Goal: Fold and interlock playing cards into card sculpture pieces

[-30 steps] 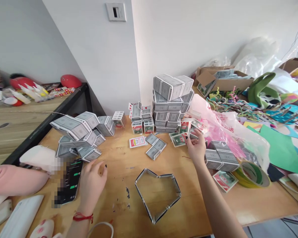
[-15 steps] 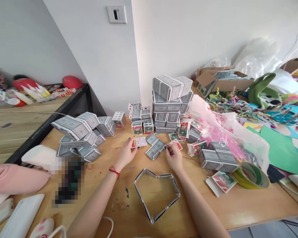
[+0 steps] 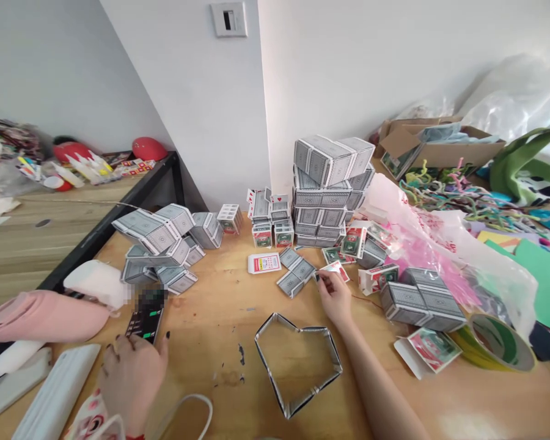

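My right hand [image 3: 335, 297] is closed in a pinch on a playing card [image 3: 334, 269] just right of a small folded card piece [image 3: 296, 274] on the wooden table [image 3: 211, 311]. My left hand [image 3: 131, 379] rests at the near left with its fingertips on a black phone [image 3: 145, 318]; its fingers are spread. A heart-shaped frame of folded cards [image 3: 299, 361] lies flat between my arms. A loose red-and-white card [image 3: 264, 263] lies behind it.
Stacked card blocks stand at the back [image 3: 327, 183] and left [image 3: 158, 241], more lie at the right [image 3: 421, 302]. A yellow tape roll [image 3: 497, 342], pink plastic bag [image 3: 421, 244], pipe cleaners and coloured paper crowd the right. A pink cushion [image 3: 36, 315] and white objects sit at the near left.
My left hand has pulled back from the loose card to the phone at the near left. My right hand has stayed beside the folded card piece, still pinching the card. The view shifted left.
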Demonstrator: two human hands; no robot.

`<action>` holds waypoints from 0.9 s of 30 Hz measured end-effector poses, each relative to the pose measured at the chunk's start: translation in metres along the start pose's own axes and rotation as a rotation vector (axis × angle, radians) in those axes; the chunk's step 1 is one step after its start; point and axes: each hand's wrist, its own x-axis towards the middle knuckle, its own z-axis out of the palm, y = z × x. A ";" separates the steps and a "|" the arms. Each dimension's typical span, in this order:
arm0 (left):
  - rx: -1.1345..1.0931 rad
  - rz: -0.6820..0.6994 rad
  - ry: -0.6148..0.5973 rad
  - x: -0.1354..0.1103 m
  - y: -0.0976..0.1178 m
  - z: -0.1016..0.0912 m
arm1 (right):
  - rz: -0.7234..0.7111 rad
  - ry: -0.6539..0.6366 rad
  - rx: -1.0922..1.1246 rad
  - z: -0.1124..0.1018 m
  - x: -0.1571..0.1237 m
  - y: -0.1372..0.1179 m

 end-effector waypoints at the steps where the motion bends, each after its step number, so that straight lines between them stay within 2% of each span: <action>1: 0.117 0.010 -0.006 -0.006 -0.002 0.001 | -0.001 0.000 0.002 0.000 0.000 0.000; 4: 0.312 0.064 -0.017 -0.013 -0.003 0.009 | -0.011 0.007 0.004 -0.001 0.000 0.002; 9: 0.368 0.118 -0.005 0.001 -0.001 0.020 | -0.013 0.011 0.021 -0.002 -0.002 0.006; 12: 0.391 0.086 0.014 0.001 0.001 0.017 | -0.016 0.018 0.028 -0.002 -0.003 0.011; 15: 0.437 0.018 0.030 -0.010 0.005 0.009 | -0.020 0.027 0.038 -0.001 -0.002 0.014; 19: 0.424 -0.053 -0.089 -0.021 0.009 0.002 | -0.014 0.018 0.036 -0.002 -0.002 0.015; 22: 0.416 -0.078 -0.166 -0.020 0.012 0.003 | -0.006 0.009 0.034 -0.003 -0.002 0.015; 27: 0.369 -0.034 -0.168 -0.007 0.019 0.008 | -0.016 0.011 0.031 -0.004 -0.002 0.018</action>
